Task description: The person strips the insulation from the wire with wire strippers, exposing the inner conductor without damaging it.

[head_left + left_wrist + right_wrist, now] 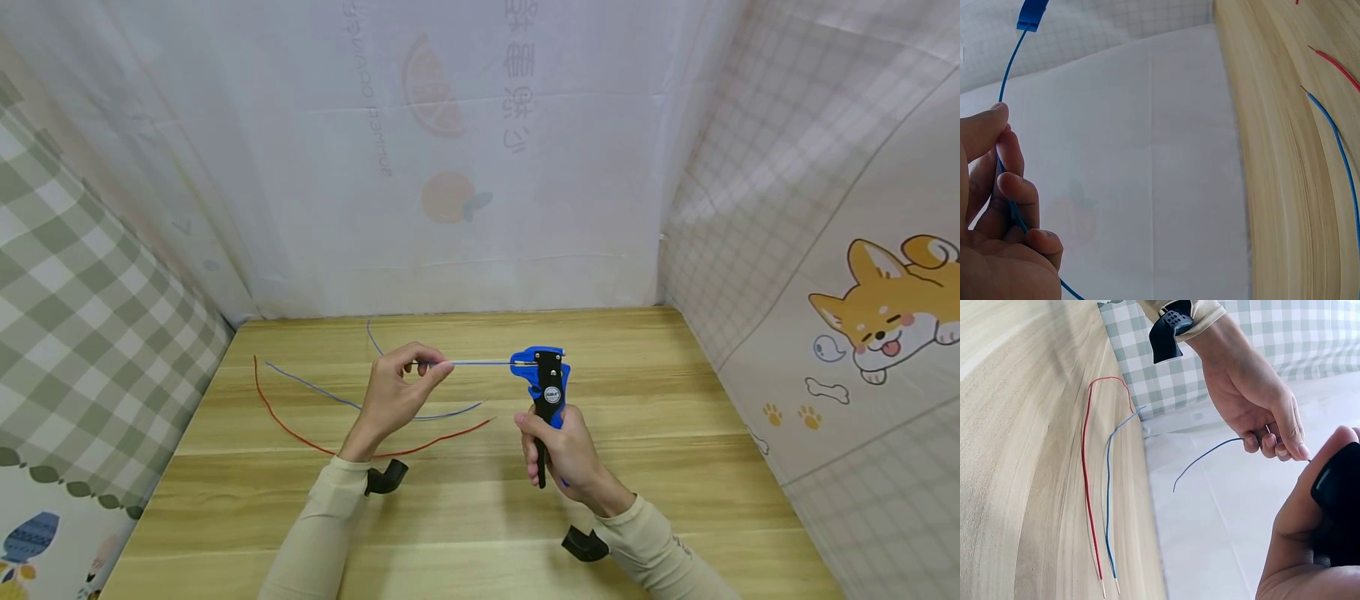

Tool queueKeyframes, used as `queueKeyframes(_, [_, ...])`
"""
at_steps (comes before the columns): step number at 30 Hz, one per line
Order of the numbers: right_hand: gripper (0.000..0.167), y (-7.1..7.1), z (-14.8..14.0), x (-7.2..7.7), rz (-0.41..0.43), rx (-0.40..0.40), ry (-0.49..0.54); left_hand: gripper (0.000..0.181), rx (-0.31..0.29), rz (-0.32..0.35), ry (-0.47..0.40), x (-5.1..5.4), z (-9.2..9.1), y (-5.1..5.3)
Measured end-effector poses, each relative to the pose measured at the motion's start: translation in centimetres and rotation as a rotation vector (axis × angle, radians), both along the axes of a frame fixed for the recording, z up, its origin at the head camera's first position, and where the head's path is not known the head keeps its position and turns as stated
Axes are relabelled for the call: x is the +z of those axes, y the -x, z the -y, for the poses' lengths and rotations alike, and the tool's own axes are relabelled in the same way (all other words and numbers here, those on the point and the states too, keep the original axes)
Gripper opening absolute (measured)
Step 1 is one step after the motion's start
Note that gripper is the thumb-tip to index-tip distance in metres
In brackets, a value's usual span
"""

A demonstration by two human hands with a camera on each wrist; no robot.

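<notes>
Between thumb and fingers, my left hand (397,387) pinches a blue wire (480,363). One end of this wire reaches into the nose of a wire stripper (550,387) with blue and black parts. In the left wrist view the wire (1006,72) runs up to the tool's blue tip (1032,15), and its other end trails below the palm. The right hand (566,450) grips the stripper by its handles, holding it upright above the table. Only the black handle (1340,500) of the tool shows in the right wrist view.
On the wooden table (660,400) lie a red wire (288,427) and a second blue wire (315,388), with bare copper ends in the wrist views. A white curtain (585,208) closes off the back, and patterned cloths hang at both sides.
</notes>
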State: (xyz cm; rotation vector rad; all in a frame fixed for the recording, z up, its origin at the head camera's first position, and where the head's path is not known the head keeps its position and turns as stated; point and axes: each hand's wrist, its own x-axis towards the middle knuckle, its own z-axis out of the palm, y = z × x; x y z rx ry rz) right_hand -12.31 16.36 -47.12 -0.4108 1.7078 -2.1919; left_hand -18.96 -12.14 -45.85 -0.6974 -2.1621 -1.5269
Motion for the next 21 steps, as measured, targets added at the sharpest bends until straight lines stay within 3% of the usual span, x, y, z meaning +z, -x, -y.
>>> queueKeyframes(9, [0.032, 0.4, -2.1, 0.6, 0.033, -0.115, 0.059, 0.009, 0.125, 0.067, -0.052, 0.0, 3.3, -0.2])
queueKeyframes(21, [0.025, 0.5, -2.7, 0.5, 0.003, -0.066, 0.007, 0.008, 0.121, 0.067, -0.023, 0.0, 3.5, 0.0])
